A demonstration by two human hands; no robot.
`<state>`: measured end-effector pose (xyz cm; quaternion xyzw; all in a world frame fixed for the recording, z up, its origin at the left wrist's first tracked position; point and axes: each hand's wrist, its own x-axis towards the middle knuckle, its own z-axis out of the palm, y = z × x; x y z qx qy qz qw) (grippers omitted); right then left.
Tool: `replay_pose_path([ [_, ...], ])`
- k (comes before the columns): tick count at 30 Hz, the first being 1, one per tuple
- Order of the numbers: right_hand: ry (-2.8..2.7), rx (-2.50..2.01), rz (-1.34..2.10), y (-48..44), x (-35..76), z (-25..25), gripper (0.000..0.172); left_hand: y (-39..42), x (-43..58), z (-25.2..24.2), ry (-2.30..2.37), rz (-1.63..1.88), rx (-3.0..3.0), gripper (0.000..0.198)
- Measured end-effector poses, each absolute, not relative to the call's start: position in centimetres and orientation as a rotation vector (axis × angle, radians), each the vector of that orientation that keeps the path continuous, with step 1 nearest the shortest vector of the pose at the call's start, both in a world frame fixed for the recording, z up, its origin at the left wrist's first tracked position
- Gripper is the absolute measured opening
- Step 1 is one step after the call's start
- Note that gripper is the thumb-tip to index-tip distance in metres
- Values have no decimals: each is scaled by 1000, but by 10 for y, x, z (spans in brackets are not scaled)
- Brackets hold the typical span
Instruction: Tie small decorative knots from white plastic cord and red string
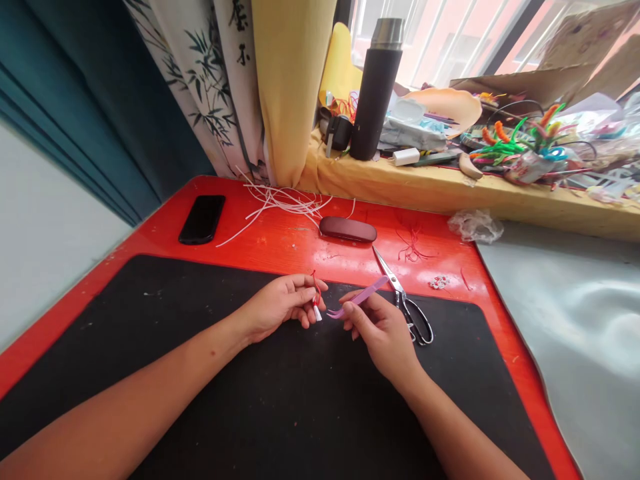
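Over the black mat (280,413), my left hand (284,303) pinches a small red cord loop (318,291) with a white piece (317,313) at its lower end. My right hand (383,328) is closed round purple tweezers (364,293), whose tips point left toward the white piece without touching it. The tweezers' tips look slightly apart. Just beyond my right hand lie scissors (393,279), blades toward the back and black-and-silver handles on the mat.
On the red table (280,243) lie a phone (201,219), white strands (280,201), a maroon case (348,229), red threads (412,247) and small beads (439,283). A black thermos (377,93) stands on the cluttered sill (400,185). A grey sheet (565,320) covers the right side.
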<state>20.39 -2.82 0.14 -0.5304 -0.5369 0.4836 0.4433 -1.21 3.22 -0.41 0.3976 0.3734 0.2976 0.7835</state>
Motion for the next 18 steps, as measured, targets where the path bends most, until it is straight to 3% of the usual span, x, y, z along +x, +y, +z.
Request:
replay_pose_path([
  [18,-1298,-1305,1242,-28,199,-5,35,22,-7,-6,783,500,1031,44],
])
